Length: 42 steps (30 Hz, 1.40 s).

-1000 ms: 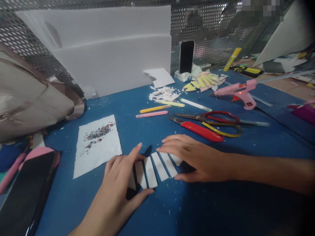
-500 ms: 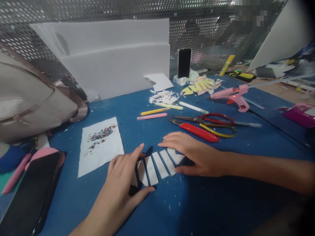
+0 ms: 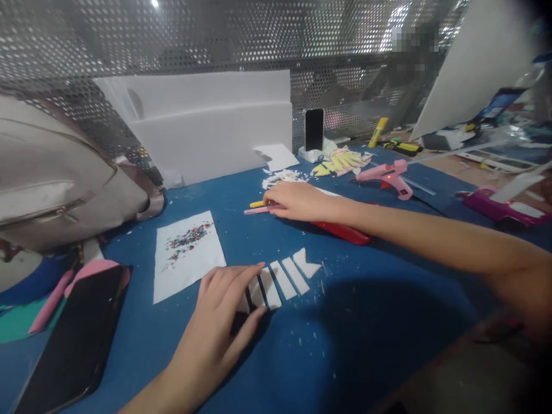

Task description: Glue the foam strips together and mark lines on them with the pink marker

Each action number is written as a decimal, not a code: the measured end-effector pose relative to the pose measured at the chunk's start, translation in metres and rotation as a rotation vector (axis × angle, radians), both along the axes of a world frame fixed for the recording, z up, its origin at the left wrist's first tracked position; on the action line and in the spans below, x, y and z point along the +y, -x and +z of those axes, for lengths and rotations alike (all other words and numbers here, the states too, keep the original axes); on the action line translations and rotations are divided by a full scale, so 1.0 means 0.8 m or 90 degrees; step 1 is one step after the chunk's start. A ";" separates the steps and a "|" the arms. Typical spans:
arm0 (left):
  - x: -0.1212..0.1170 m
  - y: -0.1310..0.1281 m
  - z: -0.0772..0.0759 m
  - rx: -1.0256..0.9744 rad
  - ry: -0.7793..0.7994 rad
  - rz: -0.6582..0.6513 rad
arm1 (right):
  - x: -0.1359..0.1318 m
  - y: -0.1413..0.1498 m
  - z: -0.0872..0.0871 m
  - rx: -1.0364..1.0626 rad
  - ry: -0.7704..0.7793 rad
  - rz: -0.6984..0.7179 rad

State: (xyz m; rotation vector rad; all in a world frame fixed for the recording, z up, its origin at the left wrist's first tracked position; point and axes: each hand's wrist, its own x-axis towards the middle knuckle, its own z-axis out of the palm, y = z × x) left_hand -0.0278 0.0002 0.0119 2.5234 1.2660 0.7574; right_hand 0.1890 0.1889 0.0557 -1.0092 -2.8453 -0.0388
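Right of the paper (image 3: 196, 264), the left hand (image 3: 224, 299) spread loosely over strips (image 3: 283, 280), likely light and bendy, best held by their edges. The right hand (image 3: 297, 201) was at the pink pen (image 3: 256, 211); I couldn't tell its grip.

One camera, worn on the person's head, looks forward and down across the blue desk (image 3: 276, 368). It sits close, within arm's reach: the left fingers (image 3: 244, 282) fall near the centre of the frame, the right fingers (image 3: 278, 196) just above them. The wide view runs back to a perforated metal screen (image 3: 207, 37) along the top, darkening at the right-hand corners
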 end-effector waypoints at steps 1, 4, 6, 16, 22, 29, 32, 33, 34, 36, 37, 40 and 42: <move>-0.001 0.001 0.000 0.000 -0.010 -0.010 | 0.009 0.006 -0.004 -0.013 0.003 -0.006; -0.002 0.003 0.000 -0.005 -0.028 -0.028 | 0.025 0.019 -0.012 -0.033 -0.001 -0.009; -0.002 0.003 0.000 -0.007 -0.037 -0.035 | 0.029 0.025 -0.014 -0.038 -0.008 -0.017; -0.001 0.001 -0.001 -0.008 -0.062 -0.043 | 0.039 0.023 -0.012 -0.064 -0.026 -0.056; -0.001 -0.001 0.000 0.001 -0.063 -0.048 | 0.031 0.010 0.018 -0.023 -0.072 -0.135; -0.006 -0.003 0.004 0.000 -0.078 -0.067 | -0.014 -0.031 0.069 0.167 -0.047 -0.166; -0.014 -0.008 -0.001 0.011 -0.101 -0.074 | -0.050 -0.043 0.067 0.362 0.170 0.000; -0.017 -0.011 -0.003 0.023 -0.118 -0.080 | -0.062 -0.046 0.063 0.400 0.228 0.030; -0.021 -0.015 -0.005 0.042 -0.139 -0.092 | -0.073 -0.048 0.058 0.440 0.257 0.044; -0.026 -0.025 -0.008 0.093 -0.184 -0.117 | -0.092 -0.051 0.046 0.426 0.328 0.097; -0.028 -0.031 -0.009 0.119 -0.200 -0.128 | -0.099 -0.052 0.040 0.408 0.331 0.118; -0.030 -0.048 -0.012 0.172 -0.228 -0.133 | -0.108 -0.053 0.025 0.346 0.292 0.165; -0.028 -0.056 -0.014 0.182 -0.241 -0.124 | -0.108 -0.052 0.017 0.337 0.281 0.195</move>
